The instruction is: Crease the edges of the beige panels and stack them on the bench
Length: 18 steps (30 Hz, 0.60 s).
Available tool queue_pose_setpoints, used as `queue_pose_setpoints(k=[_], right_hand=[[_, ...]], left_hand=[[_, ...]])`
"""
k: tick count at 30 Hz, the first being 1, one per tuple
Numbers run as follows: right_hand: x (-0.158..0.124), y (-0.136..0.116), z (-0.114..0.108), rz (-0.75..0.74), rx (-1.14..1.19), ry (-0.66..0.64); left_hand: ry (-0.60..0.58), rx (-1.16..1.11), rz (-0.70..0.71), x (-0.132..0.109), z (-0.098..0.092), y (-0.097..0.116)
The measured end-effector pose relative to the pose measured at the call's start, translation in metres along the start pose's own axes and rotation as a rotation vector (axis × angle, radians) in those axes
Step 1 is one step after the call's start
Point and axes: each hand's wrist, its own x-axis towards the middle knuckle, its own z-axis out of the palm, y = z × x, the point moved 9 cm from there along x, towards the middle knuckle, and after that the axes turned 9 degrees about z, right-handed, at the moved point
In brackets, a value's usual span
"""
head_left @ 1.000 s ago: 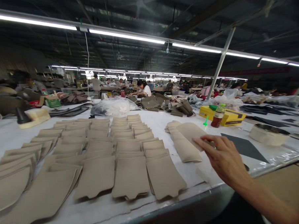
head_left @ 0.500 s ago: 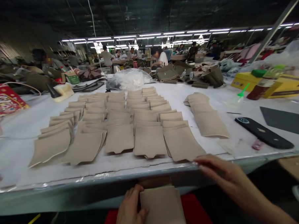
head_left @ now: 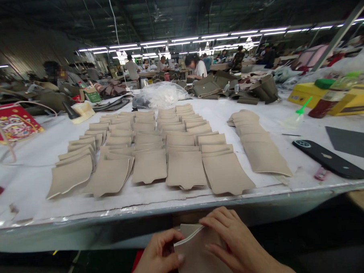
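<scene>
Below the table's near edge, our left hand (head_left: 157,260) pinches the left side of a stack (head_left: 193,264) of beige pieces. Our right hand (head_left: 235,243) lies spread flat on top of it. The table (head_left: 35,171) is covered by a white sheet. Overlapping rows (head_left: 152,154) of the same pieces lie across it, with a lone row (head_left: 257,145) to their right. A black phone (head_left: 331,164) lies near the right edge. Overhead, strip lights (head_left: 180,42) run down a long dark hall, where other people sit at far benches.
</scene>
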Motion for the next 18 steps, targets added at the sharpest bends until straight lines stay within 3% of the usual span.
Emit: queue_pose_setpoints(k=[2, 5, 12, 18], right_hand=[[0.004, -0.003, 0.001, 0.015, 0.018, -0.027], [0.006, -0.003, 0.002, 0.025, 0.024, -0.044], [0.002, 0.003, 0.011, -0.039, 0.114, -0.050], [0.004, 0.003, 0.013, 0.000, 0.181, -0.070]], left_hand=[[0.007, -0.058, -0.065, -0.002, 0.001, -0.001], [0.017, 0.044, -0.106, -0.004, 0.002, 0.010], [-0.171, 0.377, 0.029, 0.010, 0.027, 0.058], [-0.175, 0.545, 0.005, 0.029, 0.031, 0.057]])
